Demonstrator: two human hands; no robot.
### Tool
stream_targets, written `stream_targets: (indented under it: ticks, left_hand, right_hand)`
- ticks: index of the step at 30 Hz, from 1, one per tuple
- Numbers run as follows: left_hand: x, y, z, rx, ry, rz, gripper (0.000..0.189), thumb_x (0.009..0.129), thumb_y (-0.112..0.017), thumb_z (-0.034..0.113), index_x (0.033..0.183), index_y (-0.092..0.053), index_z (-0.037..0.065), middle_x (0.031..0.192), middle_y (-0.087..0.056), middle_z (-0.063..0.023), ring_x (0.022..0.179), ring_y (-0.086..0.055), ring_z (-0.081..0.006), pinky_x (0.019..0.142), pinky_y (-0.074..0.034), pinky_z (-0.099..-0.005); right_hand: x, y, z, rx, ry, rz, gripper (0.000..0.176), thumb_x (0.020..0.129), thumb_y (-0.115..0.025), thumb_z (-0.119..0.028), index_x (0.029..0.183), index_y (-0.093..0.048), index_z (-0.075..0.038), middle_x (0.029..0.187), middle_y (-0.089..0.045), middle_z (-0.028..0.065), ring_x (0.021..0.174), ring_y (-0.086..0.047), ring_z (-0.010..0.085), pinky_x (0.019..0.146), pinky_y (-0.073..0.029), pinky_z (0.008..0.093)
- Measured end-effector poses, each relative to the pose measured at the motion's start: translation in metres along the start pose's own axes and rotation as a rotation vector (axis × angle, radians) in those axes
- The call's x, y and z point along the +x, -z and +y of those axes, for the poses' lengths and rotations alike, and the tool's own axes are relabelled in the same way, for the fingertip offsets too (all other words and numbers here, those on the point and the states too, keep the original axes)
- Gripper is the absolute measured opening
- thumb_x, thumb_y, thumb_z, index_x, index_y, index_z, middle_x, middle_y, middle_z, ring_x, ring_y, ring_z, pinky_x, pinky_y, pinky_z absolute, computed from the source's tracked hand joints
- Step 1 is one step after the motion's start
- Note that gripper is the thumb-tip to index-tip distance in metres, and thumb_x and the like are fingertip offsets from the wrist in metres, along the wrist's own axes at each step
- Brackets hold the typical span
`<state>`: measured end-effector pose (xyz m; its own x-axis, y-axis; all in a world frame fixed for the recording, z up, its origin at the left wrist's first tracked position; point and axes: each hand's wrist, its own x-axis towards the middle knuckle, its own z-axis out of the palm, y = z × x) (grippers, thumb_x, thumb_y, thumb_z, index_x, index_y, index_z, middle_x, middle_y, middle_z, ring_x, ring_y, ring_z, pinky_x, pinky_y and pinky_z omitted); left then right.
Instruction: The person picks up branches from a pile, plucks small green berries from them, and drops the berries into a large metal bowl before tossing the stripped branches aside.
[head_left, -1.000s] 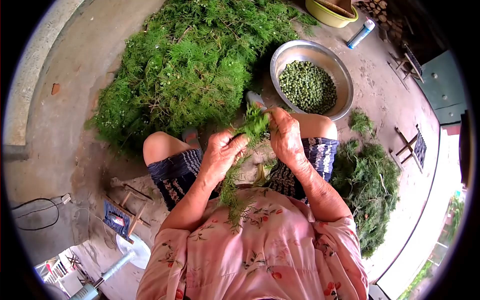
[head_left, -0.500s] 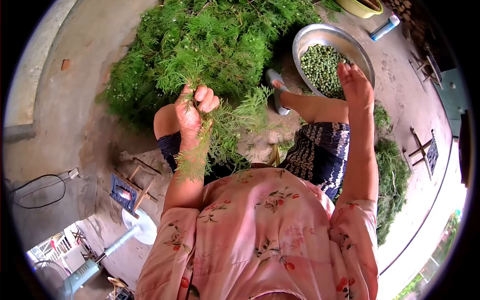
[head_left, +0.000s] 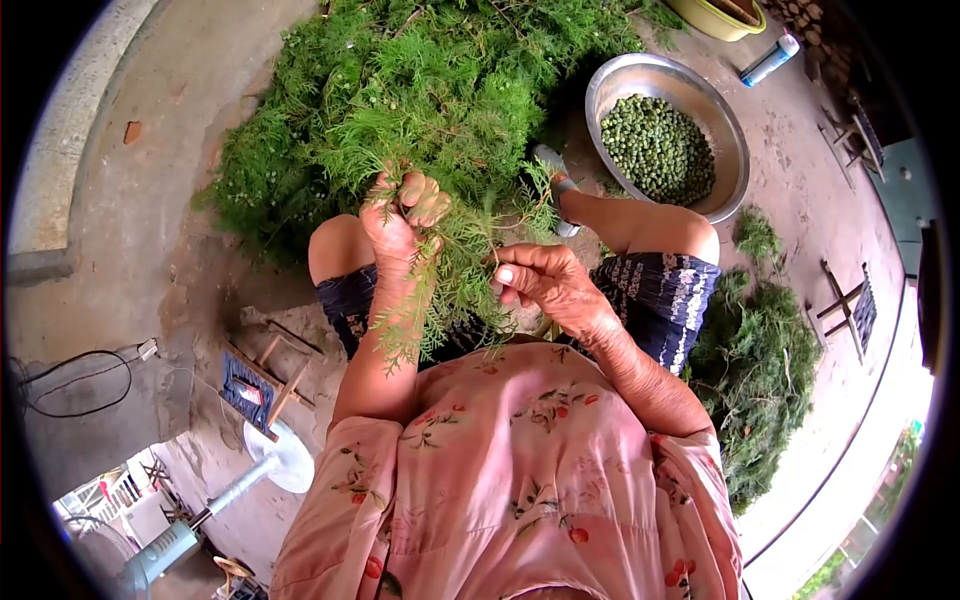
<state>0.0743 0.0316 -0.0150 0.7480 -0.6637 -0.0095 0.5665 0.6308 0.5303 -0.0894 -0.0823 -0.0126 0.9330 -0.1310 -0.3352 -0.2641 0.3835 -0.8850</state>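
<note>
My left hand [head_left: 400, 215] is closed around a green leafy sprig [head_left: 460, 270], which hangs over my forearm and lap. At the sprig's right side, my right hand [head_left: 548, 285] has its thumb and fingers pinched together; whatever is between the fingertips is too small to make out. Beyond my left hand lies a large heap of green branches [head_left: 420, 100]. A metal basin [head_left: 728, 120] holding small round green cones [head_left: 655, 145] stands on the ground beyond my right knee.
Another pile of branches [head_left: 755, 380] lies to the right. A yellow tub [head_left: 715, 22] and a blue-and-white bottle [head_left: 770, 60] are at the top right. Small stools [head_left: 265, 385] stand on both sides, with a fan [head_left: 275, 455] at the lower left.
My right hand has moved from over the basin, down and left to the sprig, and its fingers have closed. My left hand still holds the sprig in nearly the same place.
</note>
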Motion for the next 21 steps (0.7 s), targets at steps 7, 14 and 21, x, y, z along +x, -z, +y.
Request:
stream_targets:
  ticks: [7, 14, 21]
  left_hand:
    - [0.005, 0.020, -0.002, -0.039, 0.114, -0.183, 0.019, 0.085, -0.044, 0.024, 0.071, -0.049, 0.012, 0.056, -0.041, 0.0004, 0.040, -0.031, -0.0106, 0.044, -0.027, -0.0246]
    - [-0.013, 0.002, -0.015, -0.013, 0.051, 0.121, 0.021, 0.088, -0.044, 0.023, 0.070, -0.050, 0.015, 0.054, -0.043, 0.0008, 0.039, -0.031, -0.0093, 0.040, -0.026, -0.0249]
    - [-0.008, 0.017, 0.007, -0.059, -0.013, 0.118, 0.023, 0.087, -0.042, 0.024, 0.066, -0.041, 0.014, 0.058, -0.038, 0.0031, 0.045, -0.029, -0.0085, 0.043, -0.024, -0.0230]
  right_hand:
    - [0.000, -0.007, 0.009, -0.187, 0.163, 0.395, 0.016, 0.079, -0.061, -0.005, 0.066, -0.056, 0.004, 0.054, -0.056, 0.0037, 0.046, -0.047, 0.0061, 0.043, -0.039, 0.0232]
    - [-0.002, 0.012, 0.008, -0.360, 0.231, 0.697, 0.008, 0.077, -0.062, -0.003, 0.073, -0.061, 0.004, 0.056, -0.056, 0.0029, 0.047, -0.048, 0.0051, 0.043, -0.040, 0.0209]
    - [-0.005, 0.094, -0.017, -0.386, 0.374, 0.855, 0.014, 0.073, -0.064, 0.000, 0.087, -0.064, 0.002, 0.074, -0.063, 0.0065, 0.065, -0.058, 0.0113, 0.058, -0.046, 0.0225]
